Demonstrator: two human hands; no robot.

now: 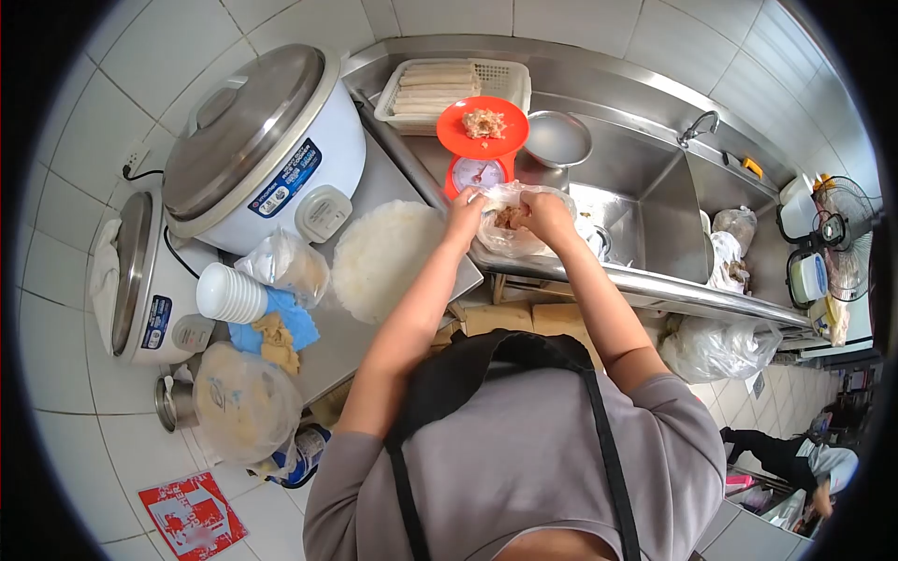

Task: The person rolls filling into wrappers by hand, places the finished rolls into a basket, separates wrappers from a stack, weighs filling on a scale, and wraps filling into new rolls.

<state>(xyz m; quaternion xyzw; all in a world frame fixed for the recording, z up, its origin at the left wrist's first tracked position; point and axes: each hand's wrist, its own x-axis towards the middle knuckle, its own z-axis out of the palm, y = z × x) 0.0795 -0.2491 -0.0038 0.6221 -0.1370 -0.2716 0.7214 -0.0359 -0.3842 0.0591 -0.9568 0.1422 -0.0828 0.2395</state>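
Observation:
A clear plastic bag [513, 245] with shredded brownish filling [508, 218] inside is in front of me at the sink's edge. My left hand [465, 215] pinches the bag's rim on its left side. On the other side, my right hand [546, 215] has its fingers bent down at the bag's mouth, beside the filling. The fingertips are partly hidden, so what they grip is unclear. Just beyond the bag stands a red dial scale [479, 174], whose round red plate [452, 137] bears a small heap of filling [484, 123].
A white basket [510, 79] of pale rolls stands behind the scale, beside a metal bowl [557, 139]. Round white wrapper sheets [383, 257] lie on the left counter, near stacked cups [229, 293] and a large rice cooker [271, 140]. Another person [795, 463] is at far right.

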